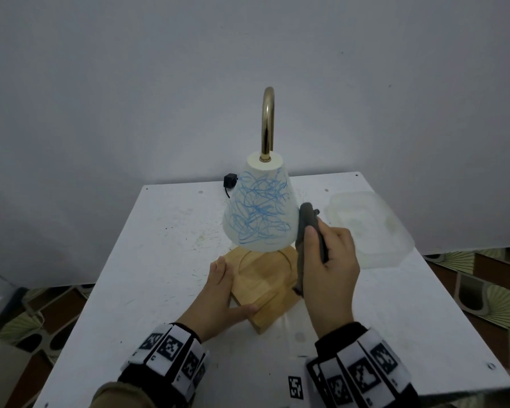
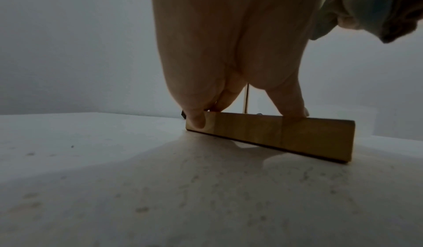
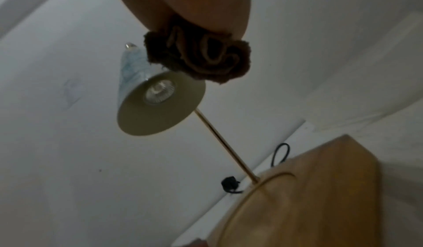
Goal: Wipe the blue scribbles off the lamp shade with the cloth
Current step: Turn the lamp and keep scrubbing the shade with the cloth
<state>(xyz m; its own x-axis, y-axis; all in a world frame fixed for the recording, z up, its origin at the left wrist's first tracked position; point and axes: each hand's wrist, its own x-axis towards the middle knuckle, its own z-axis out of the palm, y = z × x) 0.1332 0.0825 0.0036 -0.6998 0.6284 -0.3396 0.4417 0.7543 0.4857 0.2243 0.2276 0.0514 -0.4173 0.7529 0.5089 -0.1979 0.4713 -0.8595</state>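
Observation:
The lamp's white cone shade, covered in blue scribbles, hangs from a curved brass arm over a wooden base. My left hand lies flat on the base's left side, fingers straight and thumb along the front edge. In the left wrist view the fingers press on the base. My right hand grips a bunched grey cloth just right of the shade's lower edge. The right wrist view shows the cloth beside the shade's rim; whether they touch I cannot tell.
A white, scuffed table stands against a plain wall. A translucent plastic tray lies at the back right. A black plug with its cord sits behind the shade. Patterned floor tiles show on both sides of the table.

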